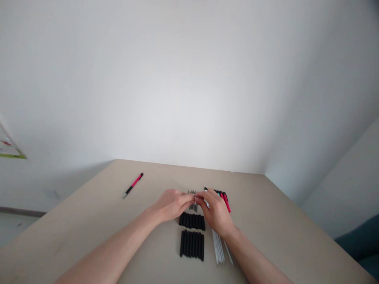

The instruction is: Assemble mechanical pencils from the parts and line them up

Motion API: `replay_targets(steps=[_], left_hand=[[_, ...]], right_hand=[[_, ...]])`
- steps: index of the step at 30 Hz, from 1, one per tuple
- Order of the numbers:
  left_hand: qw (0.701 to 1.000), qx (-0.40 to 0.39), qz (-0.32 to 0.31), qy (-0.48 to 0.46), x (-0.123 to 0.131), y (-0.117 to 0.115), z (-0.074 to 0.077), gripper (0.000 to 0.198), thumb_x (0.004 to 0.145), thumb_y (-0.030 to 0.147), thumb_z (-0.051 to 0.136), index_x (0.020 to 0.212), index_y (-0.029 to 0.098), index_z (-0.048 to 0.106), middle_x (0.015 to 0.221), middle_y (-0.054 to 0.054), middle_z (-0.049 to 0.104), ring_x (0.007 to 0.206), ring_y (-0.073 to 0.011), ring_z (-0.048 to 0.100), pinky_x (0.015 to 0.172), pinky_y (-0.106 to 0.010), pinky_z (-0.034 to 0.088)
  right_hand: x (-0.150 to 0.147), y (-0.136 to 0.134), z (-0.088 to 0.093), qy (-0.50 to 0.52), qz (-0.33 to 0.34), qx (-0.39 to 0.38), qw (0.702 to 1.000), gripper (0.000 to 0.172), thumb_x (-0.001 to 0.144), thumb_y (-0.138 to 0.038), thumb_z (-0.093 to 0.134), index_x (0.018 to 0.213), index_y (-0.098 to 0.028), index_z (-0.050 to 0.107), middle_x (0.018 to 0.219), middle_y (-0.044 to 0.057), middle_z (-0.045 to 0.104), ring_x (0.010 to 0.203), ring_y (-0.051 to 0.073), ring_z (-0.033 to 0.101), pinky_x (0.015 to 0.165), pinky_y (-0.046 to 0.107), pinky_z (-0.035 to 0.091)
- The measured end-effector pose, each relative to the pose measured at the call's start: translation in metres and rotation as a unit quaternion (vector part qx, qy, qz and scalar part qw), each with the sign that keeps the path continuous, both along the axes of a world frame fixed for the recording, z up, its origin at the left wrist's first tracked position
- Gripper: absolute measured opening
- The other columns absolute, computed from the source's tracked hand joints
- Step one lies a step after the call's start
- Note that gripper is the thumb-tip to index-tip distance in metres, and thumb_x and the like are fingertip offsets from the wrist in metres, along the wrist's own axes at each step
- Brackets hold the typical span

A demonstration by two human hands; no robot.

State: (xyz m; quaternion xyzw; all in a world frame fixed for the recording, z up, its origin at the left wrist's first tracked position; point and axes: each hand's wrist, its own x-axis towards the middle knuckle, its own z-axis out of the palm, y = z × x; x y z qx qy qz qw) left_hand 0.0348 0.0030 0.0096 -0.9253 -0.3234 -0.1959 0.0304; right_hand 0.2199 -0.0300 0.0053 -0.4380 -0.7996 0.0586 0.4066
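My left hand (175, 204) and my right hand (215, 209) meet over the middle of the table, fingertips pinched close together. Whatever sits between them is too small to make out. Just beneath the fingers lies a row of silver pen tips (192, 207), partly covered by both hands. Nearer to me are two rows of short black tubes, an upper row (192, 221) and a lower row (192, 244). Thin white pen refills (218, 248) lie beside my right wrist, their far ends hidden by it. Behind the right hand, pen barrels (227, 202) with black tops show partly, some pink.
A pink and black pen (134, 184) with a silver tip lies alone at the table's far left. The beige table (160, 256) meets a white wall (189, 86) at the back. Something dark teal (359, 236) stands beyond the right edge.
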Motion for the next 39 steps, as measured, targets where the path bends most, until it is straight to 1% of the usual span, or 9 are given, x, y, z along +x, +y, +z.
replay_targets(steps=[4, 8, 12, 16, 20, 25, 28, 34, 39], left_hand=[[1.000, 0.002, 0.007, 0.000, -0.003, 0.001, 0.000, 0.028, 0.096, 0.034, 0.035, 0.088, 0.024, 0.060, 0.073, 0.001, 0.067, 0.063, -0.0137, 0.061, 0.053, -0.023, 0.034], [1.000, -0.006, 0.020, -0.016, -0.009, 0.002, -0.001, 0.027, 0.096, 0.032, 0.035, 0.089, 0.024, 0.060, 0.074, 0.002, 0.066, 0.063, -0.0132, 0.060, 0.055, -0.022, 0.034], [0.998, -0.014, 0.040, -0.054, -0.016, 0.004, -0.003, 0.030, 0.097, 0.033, 0.032, 0.093, 0.023, 0.060, 0.078, 0.001, 0.067, 0.067, -0.0132, 0.060, 0.059, -0.022, 0.036], [0.996, -0.021, 0.048, -0.071, -0.019, 0.006, -0.005, 0.032, 0.097, 0.034, 0.031, 0.095, 0.022, 0.061, 0.081, 0.000, 0.067, 0.070, -0.0136, 0.061, 0.062, -0.022, 0.037], [0.997, -0.021, 0.040, -0.062, -0.018, 0.007, -0.005, 0.031, 0.097, 0.034, 0.032, 0.095, 0.023, 0.061, 0.080, 0.001, 0.067, 0.069, -0.0133, 0.060, 0.061, -0.022, 0.036], [0.998, -0.026, 0.019, -0.059, -0.018, 0.006, -0.002, 0.031, 0.096, 0.033, 0.033, 0.093, 0.023, 0.062, 0.075, 0.001, 0.065, 0.066, -0.0125, 0.058, 0.060, -0.021, 0.035], [0.997, -0.032, 0.013, -0.064, -0.019, 0.006, 0.001, 0.032, 0.096, 0.033, 0.032, 0.091, 0.022, 0.062, 0.073, 0.001, 0.064, 0.065, -0.0124, 0.057, 0.059, -0.021, 0.034], [0.996, -0.058, 0.006, -0.063, -0.022, 0.007, 0.009, 0.034, 0.097, 0.034, 0.031, 0.087, 0.021, 0.060, 0.068, 0.002, 0.061, 0.058, -0.0113, 0.053, 0.057, -0.021, 0.033], [0.994, -0.076, 0.018, -0.080, -0.022, 0.008, 0.008, 0.037, 0.097, 0.035, 0.028, 0.085, 0.021, 0.060, 0.065, 0.002, 0.060, 0.057, -0.0116, 0.052, 0.057, -0.021, 0.034]], right_hand=[[0.004, -0.001, 0.000, 0.002, -0.019, -0.004, 1.000, 0.019, 0.092, -0.019, 0.042, 0.093, -0.019, 0.062, 0.079, 0.004, 0.064, 0.076, 0.018, 0.056, 0.069, 0.028, 0.043], [0.009, 0.002, -0.002, -0.003, -0.099, -0.006, 0.995, 0.021, 0.089, -0.018, 0.043, 0.094, -0.018, 0.063, 0.083, 0.006, 0.064, 0.080, 0.019, 0.057, 0.072, 0.030, 0.042], [0.015, 0.006, -0.002, -0.033, -0.171, -0.032, 0.984, 0.021, 0.086, -0.016, 0.044, 0.093, -0.019, 0.064, 0.088, 0.006, 0.066, 0.084, 0.021, 0.058, 0.073, 0.030, 0.042], [0.018, 0.007, 0.003, -0.069, -0.182, -0.047, 0.980, 0.019, 0.085, -0.016, 0.046, 0.088, -0.020, 0.064, 0.087, 0.005, 0.066, 0.087, 0.020, 0.058, 0.073, 0.028, 0.041], [0.019, 0.004, 0.010, -0.105, -0.159, -0.049, 0.980, 0.015, 0.082, -0.018, 0.050, 0.085, -0.022, 0.064, 0.083, 0.003, 0.066, 0.083, 0.019, 0.058, 0.069, 0.027, 0.039], [0.020, 0.000, 0.017, -0.164, -0.048, -0.058, 0.984, 0.012, 0.079, -0.017, 0.053, 0.081, -0.022, 0.063, 0.079, 0.001, 0.065, 0.077, 0.016, 0.057, 0.067, 0.025, 0.037], [0.022, -0.001, 0.020, -0.184, -0.008, -0.067, 0.981, 0.011, 0.078, -0.017, 0.054, 0.081, -0.022, 0.064, 0.079, 0.000, 0.065, 0.077, 0.015, 0.058, 0.067, 0.024, 0.036], [0.023, -0.001, 0.025, -0.206, 0.010, -0.076, 0.976, 0.010, 0.077, -0.019, 0.055, 0.082, -0.022, 0.064, 0.078, -0.001, 0.066, 0.075, 0.016, 0.058, 0.066, 0.025, 0.035], [0.026, -0.002, 0.025, -0.185, 0.015, -0.085, 0.979, 0.011, 0.077, -0.019, 0.055, 0.080, -0.022, 0.065, 0.074, 0.000, 0.066, 0.072, 0.016, 0.058, 0.067, 0.025, 0.037]])
